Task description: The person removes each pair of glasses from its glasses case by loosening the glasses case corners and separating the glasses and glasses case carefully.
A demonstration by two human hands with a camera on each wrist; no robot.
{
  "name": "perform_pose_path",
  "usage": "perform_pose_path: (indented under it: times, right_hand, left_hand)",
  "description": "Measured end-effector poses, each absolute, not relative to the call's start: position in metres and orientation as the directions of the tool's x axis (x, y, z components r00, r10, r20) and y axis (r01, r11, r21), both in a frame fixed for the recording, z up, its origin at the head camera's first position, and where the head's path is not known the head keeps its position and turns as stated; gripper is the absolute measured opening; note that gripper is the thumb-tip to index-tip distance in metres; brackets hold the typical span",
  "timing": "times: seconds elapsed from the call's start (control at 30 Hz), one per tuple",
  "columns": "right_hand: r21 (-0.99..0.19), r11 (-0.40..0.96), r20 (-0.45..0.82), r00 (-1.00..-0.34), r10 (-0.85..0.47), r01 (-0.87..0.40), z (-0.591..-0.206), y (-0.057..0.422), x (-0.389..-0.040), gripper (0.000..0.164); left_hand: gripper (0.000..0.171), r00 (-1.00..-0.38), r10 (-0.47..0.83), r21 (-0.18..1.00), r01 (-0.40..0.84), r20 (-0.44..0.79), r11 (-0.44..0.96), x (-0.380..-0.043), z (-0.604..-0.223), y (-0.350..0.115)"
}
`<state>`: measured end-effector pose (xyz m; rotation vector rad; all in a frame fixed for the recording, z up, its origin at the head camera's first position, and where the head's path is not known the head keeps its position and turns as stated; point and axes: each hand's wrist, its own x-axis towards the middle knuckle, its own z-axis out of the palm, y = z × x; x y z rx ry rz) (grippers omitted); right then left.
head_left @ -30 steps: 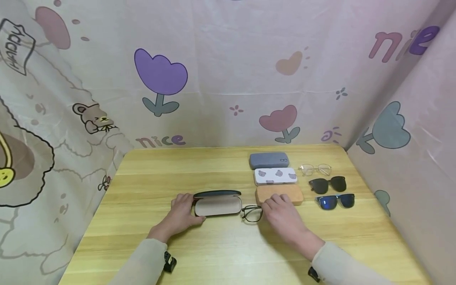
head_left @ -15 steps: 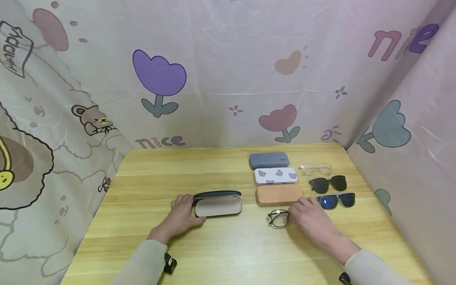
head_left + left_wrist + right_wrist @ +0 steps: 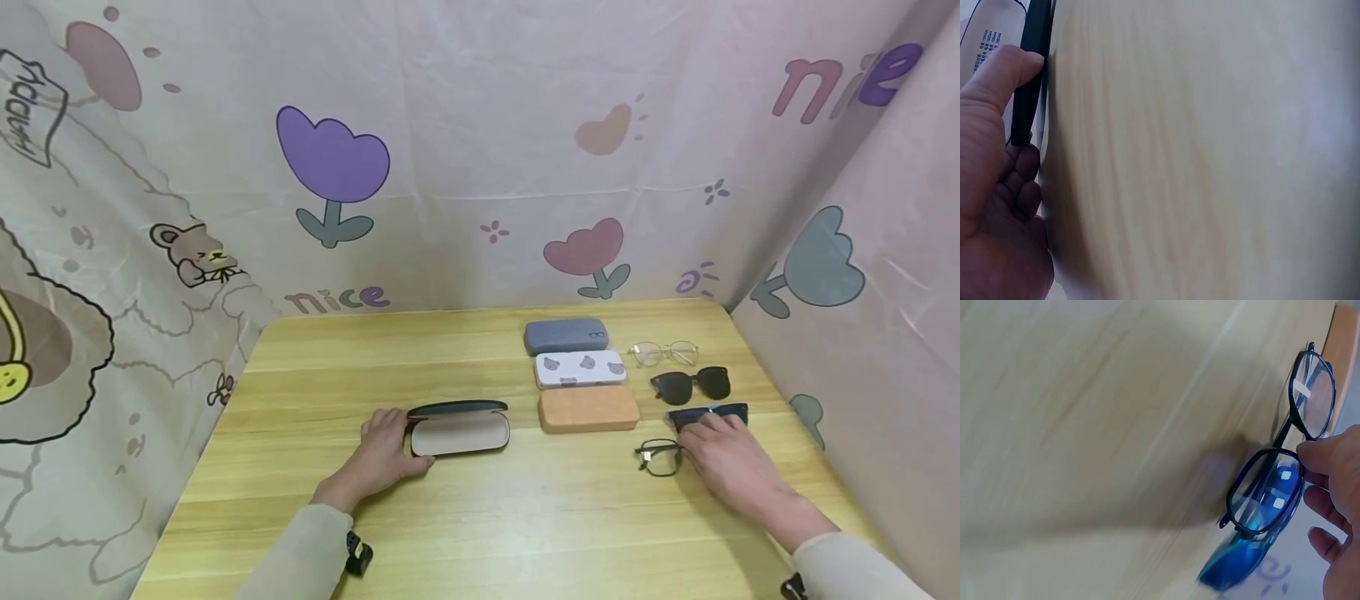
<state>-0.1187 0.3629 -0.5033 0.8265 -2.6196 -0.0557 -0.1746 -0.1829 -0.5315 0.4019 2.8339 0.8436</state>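
Note:
An open glasses case (image 3: 460,435) with a dark shell and pale lining lies at mid-table. My left hand (image 3: 384,454) grips its left end; in the left wrist view the thumb (image 3: 1019,62) lies over the dark rim. My right hand (image 3: 731,467) pinches a pair of black-framed eyeglasses (image 3: 660,458) near the bridge, as the right wrist view shows. Right behind that hand lie blue-lensed sunglasses (image 3: 682,417), partly covered by it. Whether the two pairs touch I cannot tell.
Closed cases in orange (image 3: 588,408), bear-patterned white (image 3: 580,369) and grey-blue (image 3: 566,336) stand in a column behind. Black sunglasses (image 3: 692,385) and thin-framed eyeglasses (image 3: 664,353) lie to their right. Printed curtains (image 3: 450,150) border the wooden table (image 3: 480,533).
My right hand has carried the black-framed eyeglasses rightward, from beside the open case to just in front of the blue-lensed sunglasses. The left hand and open case have stayed put.

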Motion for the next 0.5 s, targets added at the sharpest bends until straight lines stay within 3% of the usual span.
perform_pose_path:
  times: [0.5]
  right_hand:
    - [0.228,0.852,0.330,-0.786,-0.523,-0.471,-0.495,0.420,-0.118,0.016]
  left_hand:
    - [0.089,-0.949,0.303,0.567,0.202,-0.090,0.799,-0.174,-0.532,-0.185]
